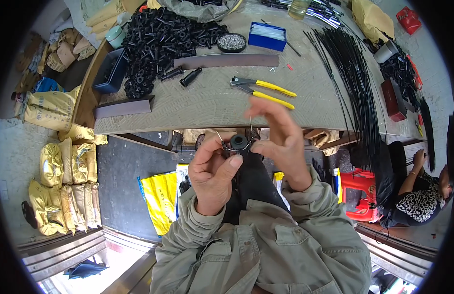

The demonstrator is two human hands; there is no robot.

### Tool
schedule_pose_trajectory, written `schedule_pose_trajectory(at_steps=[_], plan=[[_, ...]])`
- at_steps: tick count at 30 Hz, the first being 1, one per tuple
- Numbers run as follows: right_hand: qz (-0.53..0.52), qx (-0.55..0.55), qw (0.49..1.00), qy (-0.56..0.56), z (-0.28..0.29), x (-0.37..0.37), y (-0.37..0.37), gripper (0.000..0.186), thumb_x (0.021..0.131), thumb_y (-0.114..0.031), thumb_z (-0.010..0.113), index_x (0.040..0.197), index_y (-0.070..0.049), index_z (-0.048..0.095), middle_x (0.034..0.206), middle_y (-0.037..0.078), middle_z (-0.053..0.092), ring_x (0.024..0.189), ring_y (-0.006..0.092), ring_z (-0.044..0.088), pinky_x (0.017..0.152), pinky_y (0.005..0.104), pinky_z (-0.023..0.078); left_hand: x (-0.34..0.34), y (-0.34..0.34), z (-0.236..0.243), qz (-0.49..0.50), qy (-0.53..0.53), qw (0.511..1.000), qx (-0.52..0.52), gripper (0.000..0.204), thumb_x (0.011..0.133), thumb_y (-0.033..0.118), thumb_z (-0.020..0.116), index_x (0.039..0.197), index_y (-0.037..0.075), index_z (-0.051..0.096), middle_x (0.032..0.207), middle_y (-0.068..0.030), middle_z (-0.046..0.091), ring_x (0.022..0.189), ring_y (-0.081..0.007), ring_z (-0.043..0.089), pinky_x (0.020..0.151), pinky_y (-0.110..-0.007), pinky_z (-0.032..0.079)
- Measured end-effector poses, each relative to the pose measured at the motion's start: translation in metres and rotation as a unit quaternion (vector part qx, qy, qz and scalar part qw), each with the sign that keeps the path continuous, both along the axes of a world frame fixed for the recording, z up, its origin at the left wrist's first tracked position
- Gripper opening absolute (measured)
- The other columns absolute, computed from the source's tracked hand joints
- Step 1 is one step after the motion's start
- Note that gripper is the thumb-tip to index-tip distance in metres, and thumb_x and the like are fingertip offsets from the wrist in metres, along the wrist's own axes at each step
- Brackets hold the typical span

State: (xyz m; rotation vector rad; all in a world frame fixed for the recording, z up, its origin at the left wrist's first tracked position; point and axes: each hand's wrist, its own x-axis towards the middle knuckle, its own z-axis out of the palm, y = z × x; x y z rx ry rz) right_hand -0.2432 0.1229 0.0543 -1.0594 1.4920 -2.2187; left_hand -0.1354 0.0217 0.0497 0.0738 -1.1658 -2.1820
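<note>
Just past the desk edge, in front of my body, is a small black round part (238,142) with a hole in its middle. Thin metal wire runs by it, one end sticking up on each side. My left hand (213,175) pinches the part's left side between thumb and fingers. At its right side, the thumb of my right hand (284,143) rests against the part. The right index finger is raised well apart from the thumb, blurred, near the upper wire end. Cutting pliers with yellow handles (268,91) lie on the desk beyond.
A large heap of black plastic parts (160,41) covers the desk's far left. Behind the pliers sit a dish of small pieces (232,42) and a blue box (267,36). Long black rods (352,73) hang over the right edge. A person (418,196) sits at far right.
</note>
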Motion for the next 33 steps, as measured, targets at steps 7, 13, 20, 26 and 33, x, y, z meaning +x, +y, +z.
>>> schedule_pose_trajectory(at_steps=[7, 13, 20, 26, 33], plan=[[0.155, 0.003, 0.987, -0.051, -0.014, 0.026, -0.002, 0.016, 0.075, -0.002, 0.072, 0.086, 0.001, 0.060, 0.081, 0.001, 0.058, 0.079, 0.0067, 0.053, 0.068, 0.0214, 0.041, 0.024, -0.002, 0.003, 0.015, -0.010, 1.000, 0.015, 0.030, 0.080, 0.015, 0.070, 0.102, -0.001, 0.057, 0.089, -0.0030, 0.059, 0.078, -0.0103, 0.055, 0.073, -0.024, 0.046], [0.073, 0.077, 0.991, 0.081, 0.000, 0.051, -0.011, 0.016, 0.073, -0.005, 0.072, 0.082, -0.002, 0.058, 0.075, 0.001, 0.057, 0.066, 0.0059, 0.051, 0.057, 0.0216, 0.039, 0.049, 0.000, 0.008, 0.067, -0.067, 0.995, 0.034, 0.030, 0.081, 0.019, 0.070, 0.099, 0.000, 0.056, 0.090, -0.0035, 0.058, 0.079, -0.0109, 0.055, 0.074, -0.024, 0.046], [0.198, 0.068, 0.975, 0.070, -0.002, 0.056, -0.015, 0.022, 0.073, -0.013, 0.077, 0.079, -0.002, 0.058, 0.070, 0.002, 0.056, 0.063, 0.0080, 0.048, 0.056, 0.0243, 0.038, 0.072, -0.015, -0.001, -0.026, -0.027, 0.999, -0.031, 0.030, 0.082, 0.020, 0.067, 0.099, -0.002, 0.059, 0.089, -0.0045, 0.054, 0.084, -0.0120, 0.050, 0.077, -0.025, 0.039], [0.287, 0.072, 0.953, 0.065, -0.007, 0.056, -0.018, 0.025, 0.073, -0.015, 0.077, 0.076, -0.002, 0.057, 0.068, -0.001, 0.054, 0.063, 0.0057, 0.046, 0.055, 0.0234, 0.036, 0.085, -0.027, -0.009, -0.095, -0.060, 0.993, -0.036, 0.030, 0.079, 0.027, 0.070, 0.086, 0.002, 0.057, 0.082, -0.0037, 0.049, 0.078, -0.0144, 0.048, 0.073, -0.027, 0.038], [0.364, 0.170, 0.911, 0.093, -0.010, 0.038, -0.021, 0.029, 0.069, -0.019, 0.080, 0.076, -0.003, 0.057, 0.071, 0.000, 0.056, 0.064, 0.0077, 0.048, 0.055, 0.0249, 0.038, 0.089, -0.023, -0.027, -0.081, -0.053, 0.994, -0.054, 0.028, 0.081, 0.027, 0.068, 0.089, 0.002, 0.059, 0.081, -0.0030, 0.048, 0.077, -0.0134, 0.045, 0.070, -0.027, 0.036]])
